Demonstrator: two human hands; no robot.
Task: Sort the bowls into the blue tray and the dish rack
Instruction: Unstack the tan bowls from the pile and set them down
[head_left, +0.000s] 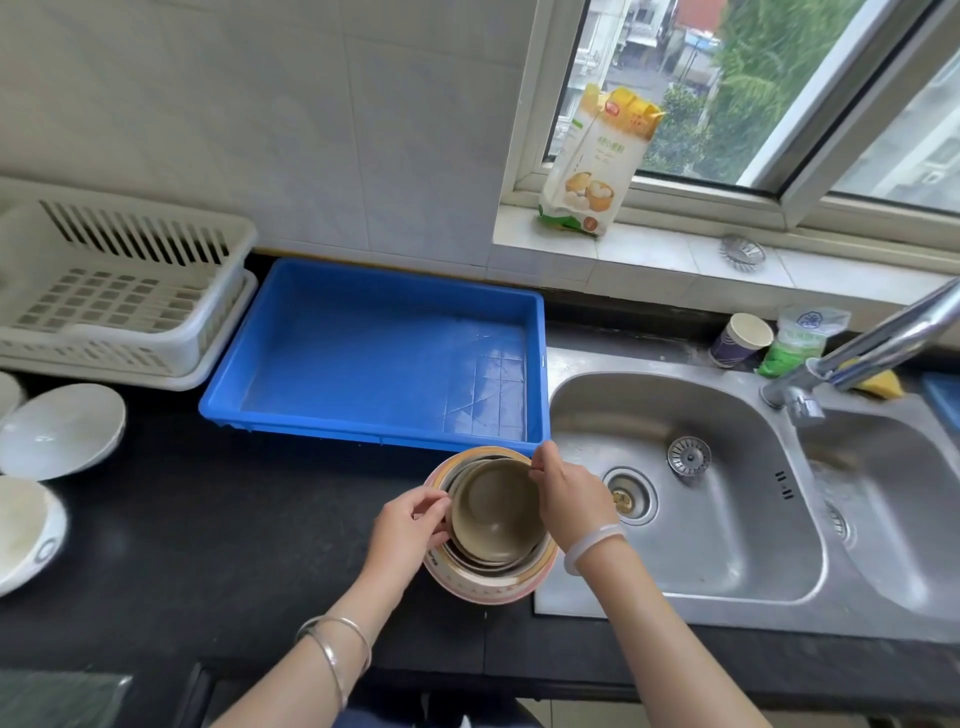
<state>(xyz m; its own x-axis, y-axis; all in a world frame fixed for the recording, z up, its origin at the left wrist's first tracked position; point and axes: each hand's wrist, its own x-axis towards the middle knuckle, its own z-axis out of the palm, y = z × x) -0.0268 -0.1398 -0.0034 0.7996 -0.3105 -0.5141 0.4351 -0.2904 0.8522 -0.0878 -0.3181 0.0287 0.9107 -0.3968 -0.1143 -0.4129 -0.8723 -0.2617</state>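
A stack of nested bowls (491, 584) stands on the black counter just in front of the blue tray (291, 332). Its top bowl is a small beige bowl (496, 512); the outer one has a pink rim. My left hand (410, 525) grips the left rim of the beige bowl. My right hand (566, 499) pinches its right rim. The blue tray holds nothing. The white dish rack (208, 244) stands at the far left against the wall and holds no bowls. Three white bowls (62, 428) lie upside down on the counter at the left edge.
A steel double sink (717, 467) lies right of the bowl stack, its faucet (857, 348) over the divider. A paper cup (740, 340), a green bag (795, 340) and a yellow sponge (883, 384) stand behind it. A flour bag (597, 161) leans on the windowsill.
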